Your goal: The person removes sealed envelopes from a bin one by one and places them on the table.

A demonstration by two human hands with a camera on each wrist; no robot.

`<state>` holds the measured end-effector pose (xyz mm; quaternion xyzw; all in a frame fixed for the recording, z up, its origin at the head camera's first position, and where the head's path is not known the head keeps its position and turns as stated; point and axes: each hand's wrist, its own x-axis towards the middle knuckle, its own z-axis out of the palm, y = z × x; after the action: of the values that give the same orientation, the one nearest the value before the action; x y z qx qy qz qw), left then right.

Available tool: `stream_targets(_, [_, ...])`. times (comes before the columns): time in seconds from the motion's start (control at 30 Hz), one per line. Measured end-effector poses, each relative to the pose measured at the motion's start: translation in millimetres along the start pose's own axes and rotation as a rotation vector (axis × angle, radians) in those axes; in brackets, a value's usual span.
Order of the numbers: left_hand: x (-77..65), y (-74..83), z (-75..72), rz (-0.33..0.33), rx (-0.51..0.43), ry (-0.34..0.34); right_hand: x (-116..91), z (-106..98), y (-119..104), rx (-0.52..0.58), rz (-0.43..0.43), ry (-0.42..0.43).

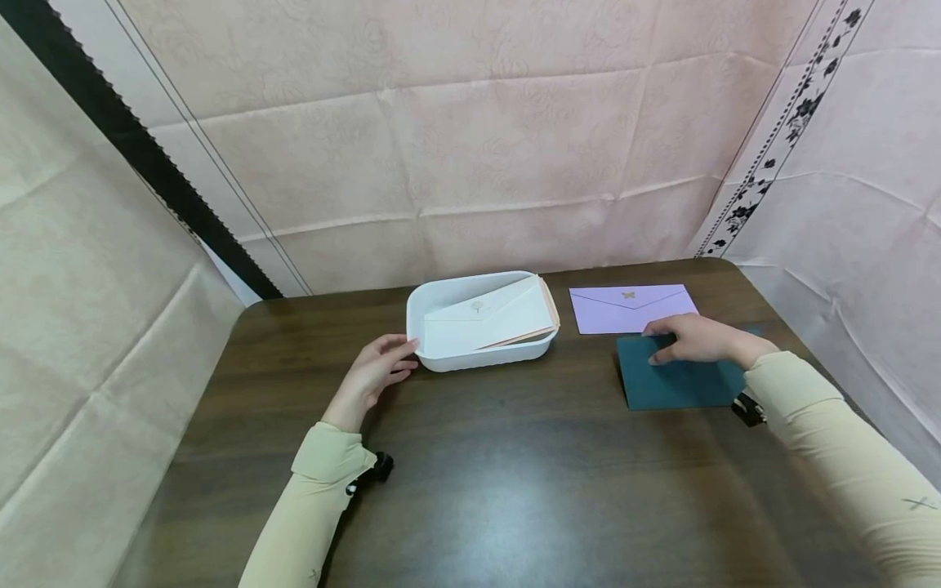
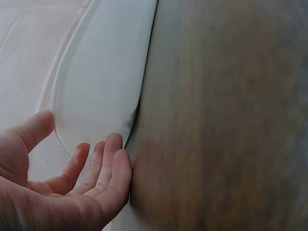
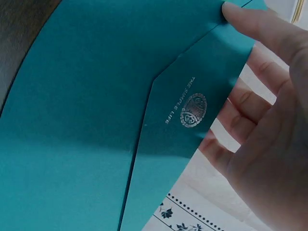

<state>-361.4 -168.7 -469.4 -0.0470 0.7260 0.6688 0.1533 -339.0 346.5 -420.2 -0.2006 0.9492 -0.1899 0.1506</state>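
On the right, a teal envelope [image 1: 662, 390] is pinched along its flap edge by my right hand [image 1: 697, 339]. The right wrist view shows the thumb [image 3: 240, 19] on the flap, fingers behind the edge, and a silver emblem [image 3: 194, 110] between them and the flap's fold. My left hand [image 1: 375, 369] touches the near-left end of a white plastic container [image 1: 488, 360], thumb at the rim and loosely bent fingers by the outer wall. Inside lies a white envelope [image 1: 485, 314] over peach-coloured ones [image 1: 550, 304], their number hidden.
A lilac envelope [image 1: 625, 309] with a gold butterfly mark lies just beyond the teal one. Everything rests on a dark brown wooden table [image 1: 470, 482]. Pale patterned cloth [image 1: 478, 147] hangs along the back and sides.
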Motion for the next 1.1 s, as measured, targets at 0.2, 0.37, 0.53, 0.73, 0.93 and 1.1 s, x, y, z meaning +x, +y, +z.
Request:
stream_targets(0.2, [1.4,-0.7,-0.3,-0.005,0.001,0.002,3.3,6.0,3.7,-0.018,-0.007,0.018])
stream_targets(0.37, [1.2,-0.9,0.0,-0.011,-0.001,0.005,5.0,9.1,9.8,-0.016,0.001,0.0])
stream_targets(0.53, [0.4,0.0,0.8,-0.008,0.001,0.009,5.2,10.7,15.6,0.0,0.0,-0.01])
stream_targets(0.73, [-0.4,1.3,0.4,-0.01,0.003,0.005,4.8,12.9,21.7,0.055,0.022,0.0])
stream_targets(0.93, [1.5,0.7,-0.6,-0.018,0.0,0.004,3.2,16.0,28.9,0.122,0.04,0.035])
stream_targets(1.1, [3.7,-0.3,-0.3,-0.018,0.0,-0.003,3.0,18.7,32.4,0.177,0.02,0.051])
